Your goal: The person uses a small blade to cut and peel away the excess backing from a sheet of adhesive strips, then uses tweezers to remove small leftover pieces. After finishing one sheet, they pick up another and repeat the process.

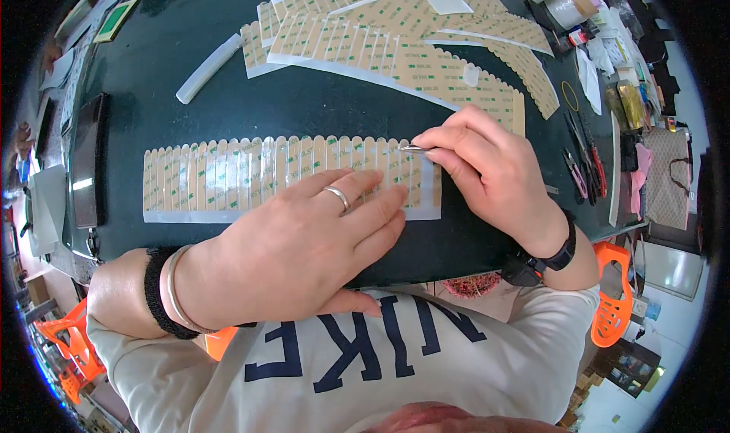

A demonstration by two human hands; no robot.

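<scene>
A sheet of tan adhesive strips with rounded upper ends (220, 178) lies flat in front of me, with a pale backing edge along its bottom. My left hand (304, 235) rests palm down on its right half, fingers stretched out and hiding part of the strips. At the sheet's upper right corner, my right hand (494, 171) pinches small silver metal tweezers (414, 149) between thumb and fingers. Their tip touches or hovers just over a strip's rounded end; I cannot tell which. The rest of the tweezers is hidden in the hand.
More tan adhesive sheets (426, 72) overlap at the back of the dark table (205, 117). A rolled white piece (209, 68) lies to their left. A black oblong case (91, 159) sits at left. Pliers and scissors (585, 159) lie at right, near a yellow rubber band (569, 96).
</scene>
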